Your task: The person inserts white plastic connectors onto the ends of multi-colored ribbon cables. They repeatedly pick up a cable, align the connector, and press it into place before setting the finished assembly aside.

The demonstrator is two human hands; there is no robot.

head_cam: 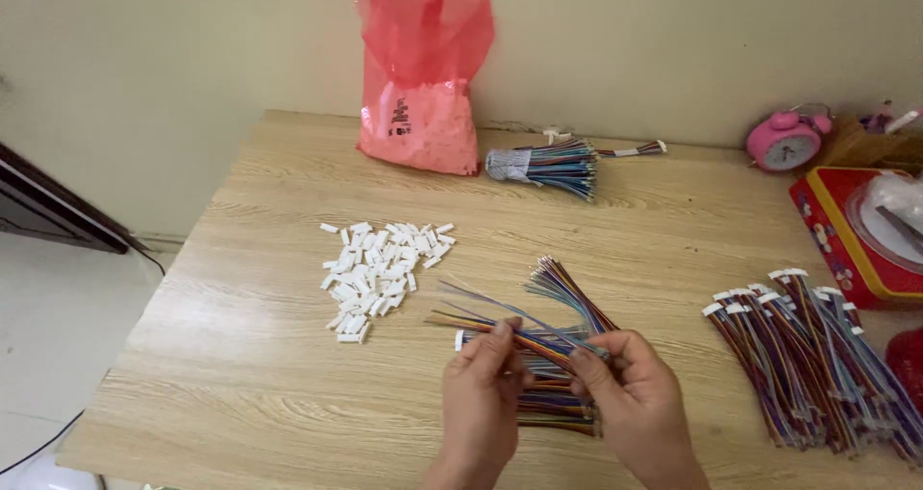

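Multicoloured wire strands (538, 341) lie low in the frame's centre, pinched at their near ends by the left hand (481, 394) and right hand (630, 394), fingers closed to separate one strand, with white connector housings (380, 274) heaped within reach at centre-left.

Left hand (481, 394), right hand (635, 399) pinching coloured wires (553, 355), white connectors (377, 274) nearby

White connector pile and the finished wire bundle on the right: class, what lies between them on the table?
In the head view, loose coloured wires lie between the white connector pile and the finished bundle, with both hands pinching some.
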